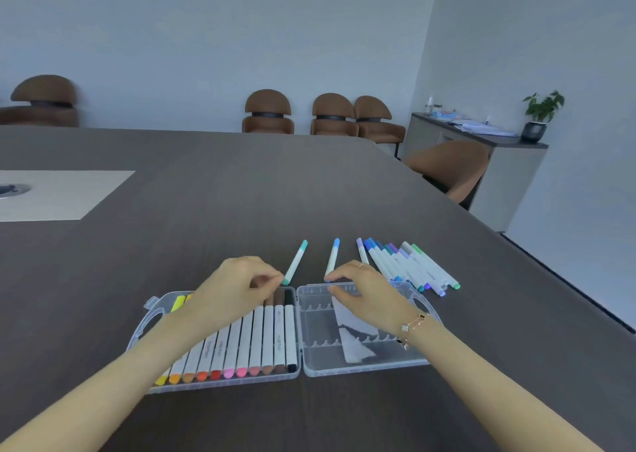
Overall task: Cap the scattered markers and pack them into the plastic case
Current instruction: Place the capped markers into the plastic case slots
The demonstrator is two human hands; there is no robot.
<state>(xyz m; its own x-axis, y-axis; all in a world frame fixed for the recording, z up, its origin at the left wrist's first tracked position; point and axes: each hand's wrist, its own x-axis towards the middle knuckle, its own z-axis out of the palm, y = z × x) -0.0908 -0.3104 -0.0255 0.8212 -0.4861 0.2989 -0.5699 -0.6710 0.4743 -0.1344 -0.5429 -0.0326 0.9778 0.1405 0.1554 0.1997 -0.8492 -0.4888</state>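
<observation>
A clear plastic case point(303, 372) lies open on the dark table. Its left half holds a row of capped markers point(261, 341) in warm colours from yellow to black. Its right half holds only a folded paper sheet point(351, 331). My left hand point(234, 289) hovers over the left half, its curled fingertips at the near end of a teal marker point(296, 262). My right hand point(361, 289) hangs over the right half, fingertips at the near end of a blue marker point(332, 257). Whether either hand grips its marker is unclear. A pile of several blue, purple and green markers point(409, 265) lies right of the case.
The table edge point(516, 245) runs diagonally on the right, with a brown chair point(451, 169) beside it. A pale inset panel point(62, 193) sits at the far left of the table. More chairs and a sideboard with a plant point(542, 114) stand by the walls.
</observation>
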